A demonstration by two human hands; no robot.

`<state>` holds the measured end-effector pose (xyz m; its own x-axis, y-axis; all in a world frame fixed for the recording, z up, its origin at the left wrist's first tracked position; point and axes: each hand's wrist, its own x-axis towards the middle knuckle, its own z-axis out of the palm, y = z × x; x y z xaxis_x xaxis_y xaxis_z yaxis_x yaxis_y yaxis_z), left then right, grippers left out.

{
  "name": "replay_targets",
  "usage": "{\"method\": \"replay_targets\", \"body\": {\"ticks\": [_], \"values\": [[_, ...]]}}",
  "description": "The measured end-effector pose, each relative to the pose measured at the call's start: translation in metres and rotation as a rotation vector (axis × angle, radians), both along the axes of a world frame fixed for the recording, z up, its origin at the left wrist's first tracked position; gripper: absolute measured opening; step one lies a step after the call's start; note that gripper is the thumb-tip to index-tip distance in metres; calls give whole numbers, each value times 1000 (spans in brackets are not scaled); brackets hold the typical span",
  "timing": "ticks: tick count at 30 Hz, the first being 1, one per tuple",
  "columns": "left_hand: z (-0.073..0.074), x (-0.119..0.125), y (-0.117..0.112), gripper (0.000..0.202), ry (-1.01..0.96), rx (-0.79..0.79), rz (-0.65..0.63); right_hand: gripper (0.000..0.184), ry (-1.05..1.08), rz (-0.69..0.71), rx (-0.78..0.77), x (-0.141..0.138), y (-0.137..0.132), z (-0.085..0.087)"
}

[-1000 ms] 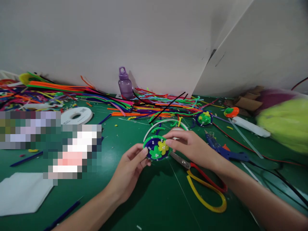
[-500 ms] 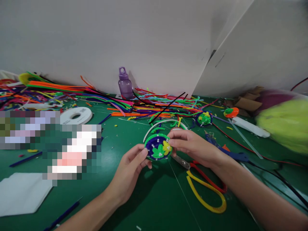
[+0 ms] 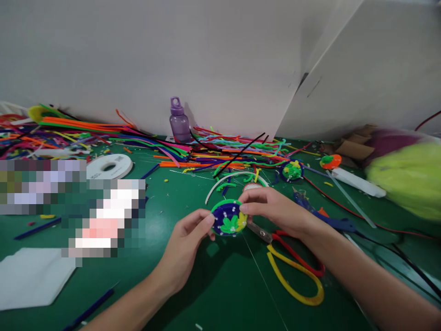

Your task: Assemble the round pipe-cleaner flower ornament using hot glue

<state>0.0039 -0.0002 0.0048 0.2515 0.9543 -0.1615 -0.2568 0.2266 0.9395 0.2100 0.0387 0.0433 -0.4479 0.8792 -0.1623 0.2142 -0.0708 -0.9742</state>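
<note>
Both hands pinch the flower disc (image 3: 229, 218): left hand (image 3: 186, 246) and right hand (image 3: 275, 211) fingers clamped on opposite rims, above the scissors (image 3: 292, 264); best gripped lightly.

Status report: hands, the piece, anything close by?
Left hand and right hand pinch the flowered disc above the table. Scissors lie under the right wrist.

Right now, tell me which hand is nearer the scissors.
Right. The right hand lies just above the scissors, partly covering their blades; the left hand is well to their left, across the round flower piece both hands hold.
</note>
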Motion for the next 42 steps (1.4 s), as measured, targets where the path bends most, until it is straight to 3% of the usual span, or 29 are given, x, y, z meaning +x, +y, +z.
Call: {"method": "replay_targets", "body": {"ticks": [8,18,25,33,38,42], "values": [[-1,1,1,24,-62,3,17,12,143,-74,-117,-2,1,0],[1,-1,1,20,59,13,15,10,158,-69,-148,-2,0,0],[0,-1,1,22,97,33,13,9,72,-62,-108,0,0,3],[-2,-2,1,20,110,53,15,19,44,17,-74,3,-1,3],[0,-3,0,19,212,139,20,20,33,-5,-9,1,-1,3],[7,-4,-3,10,421,383,123,15,-60,-10,128,-1,-4,10]]}}
